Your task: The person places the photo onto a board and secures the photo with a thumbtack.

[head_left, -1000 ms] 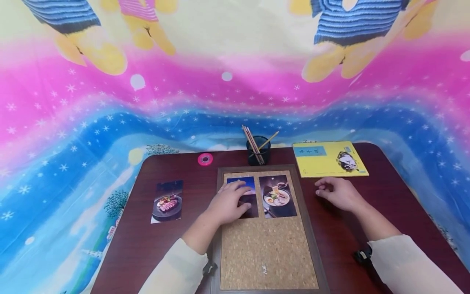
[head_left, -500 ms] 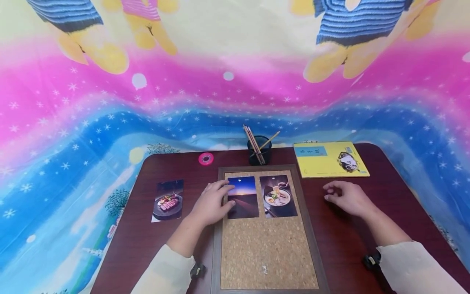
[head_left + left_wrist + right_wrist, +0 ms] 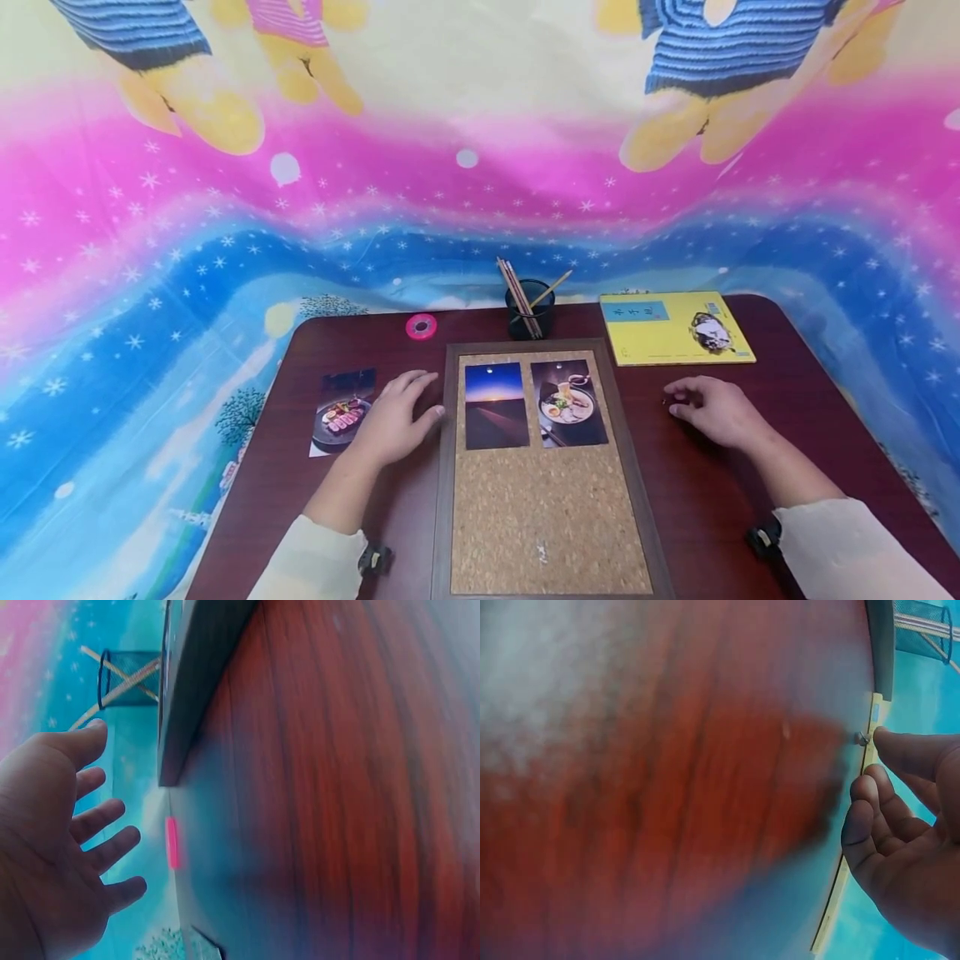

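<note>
My left hand [image 3: 396, 421], fingers spread and loosely bent with nothing in them, hovers between the steak photo [image 3: 341, 425] and the corkboard [image 3: 551, 508]. The wrist partly covers that photo's right edge. Two photos are fixed side by side on the upper corkboard: a sunset road photo [image 3: 497, 407] and a ramen photo [image 3: 568, 404], each with a small clear pin at its top. To the right of the board, my right hand [image 3: 716, 410] has thumb and fingers curled together. At the thumb tip, the right wrist view shows a tiny pushpin [image 3: 861, 739], apparently pinched there.
Several clear pushpins [image 3: 542, 550] cluster low on the cork. Behind the board stands a black mesh cup [image 3: 542, 321] of pencils. A pink tape roll [image 3: 421, 326] lies at the back left, a yellow book [image 3: 678, 329] at the back right.
My left hand has drawn back leftward off the sunset road photo and past the board's frame, uncovering the photo. My right hand has shifted slightly right.
</note>
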The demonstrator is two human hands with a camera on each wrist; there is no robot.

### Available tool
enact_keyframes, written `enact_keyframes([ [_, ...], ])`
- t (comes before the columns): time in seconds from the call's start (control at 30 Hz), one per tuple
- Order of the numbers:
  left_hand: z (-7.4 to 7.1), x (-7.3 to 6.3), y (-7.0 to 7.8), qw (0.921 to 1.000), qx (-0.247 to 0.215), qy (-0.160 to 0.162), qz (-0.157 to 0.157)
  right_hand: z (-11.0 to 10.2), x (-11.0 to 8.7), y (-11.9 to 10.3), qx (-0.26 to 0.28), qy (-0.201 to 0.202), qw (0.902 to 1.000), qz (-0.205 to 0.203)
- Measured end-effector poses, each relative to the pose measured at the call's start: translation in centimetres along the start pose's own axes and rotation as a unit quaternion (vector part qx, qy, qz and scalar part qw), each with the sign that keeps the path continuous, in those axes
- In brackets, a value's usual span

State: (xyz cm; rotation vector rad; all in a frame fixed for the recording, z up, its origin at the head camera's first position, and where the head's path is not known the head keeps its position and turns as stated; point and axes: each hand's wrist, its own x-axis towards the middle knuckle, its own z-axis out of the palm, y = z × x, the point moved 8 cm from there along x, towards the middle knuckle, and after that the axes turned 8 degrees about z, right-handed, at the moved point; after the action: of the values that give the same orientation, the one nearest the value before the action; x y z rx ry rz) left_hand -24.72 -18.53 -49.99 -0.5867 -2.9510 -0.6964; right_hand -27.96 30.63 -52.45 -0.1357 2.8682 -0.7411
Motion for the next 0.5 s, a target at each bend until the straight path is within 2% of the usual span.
enact_keyframes([
  [0.2,-0.6,-1.0,-2.2,0.9999,0.013,0.002,-0.005,0.4,0.1,-0.3,-0.012,0.008,0.9998,-0.009],
  [0.5,-1.3,-2.7,-5.2,0.9989,0.007,-0.005,-0.046,0.5,0.7,-0.2,-0.029,-0.002,0.9996,-0.005],
])
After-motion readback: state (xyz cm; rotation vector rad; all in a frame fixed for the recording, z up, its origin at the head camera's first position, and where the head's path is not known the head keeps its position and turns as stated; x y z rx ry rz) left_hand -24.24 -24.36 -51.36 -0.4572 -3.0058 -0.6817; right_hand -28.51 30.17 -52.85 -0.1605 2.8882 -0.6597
